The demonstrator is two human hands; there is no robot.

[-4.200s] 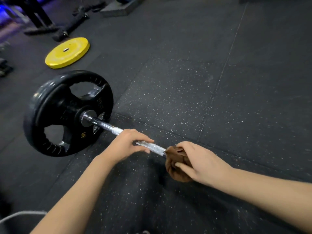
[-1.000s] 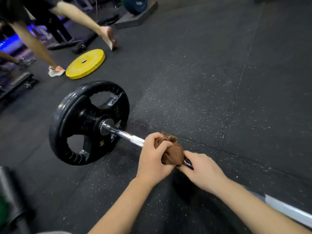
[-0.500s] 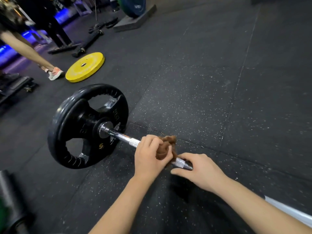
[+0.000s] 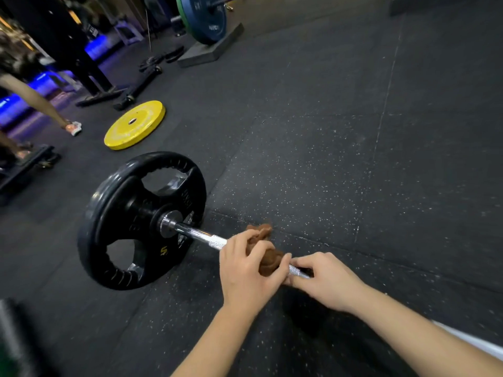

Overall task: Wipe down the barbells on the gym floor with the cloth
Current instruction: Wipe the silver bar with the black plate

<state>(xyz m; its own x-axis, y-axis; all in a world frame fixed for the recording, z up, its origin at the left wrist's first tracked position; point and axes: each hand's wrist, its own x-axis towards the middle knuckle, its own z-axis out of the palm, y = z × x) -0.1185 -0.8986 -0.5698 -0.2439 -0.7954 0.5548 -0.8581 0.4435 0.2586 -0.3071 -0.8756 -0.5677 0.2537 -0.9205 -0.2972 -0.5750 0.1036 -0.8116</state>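
Your left hand [image 4: 245,273] sits low in the middle of the frame, fingers curled round the brown cloth [image 4: 269,261], which is bunched and wrapped on the barbell [image 4: 198,236]. Your right hand [image 4: 326,281] is just to its right, touching the edge of the cloth, with thumb and fingers pinching the knurled steel there. The bar's long axis runs on a slant, from the hub of the black weight plate [image 4: 109,186] at centre left down under both hands to the lower right corner. That line decides the next stroke, I'd say. Bare chrome shows between your left knuckles and the plate, up and to the left, and the left hand is the nearer one to it. The long run towards the lower right lies behind your right wrist. A yellow plate [image 4: 134,125] lies flat on the rubber floor [image 4: 326,172] in the upper left, well apart.
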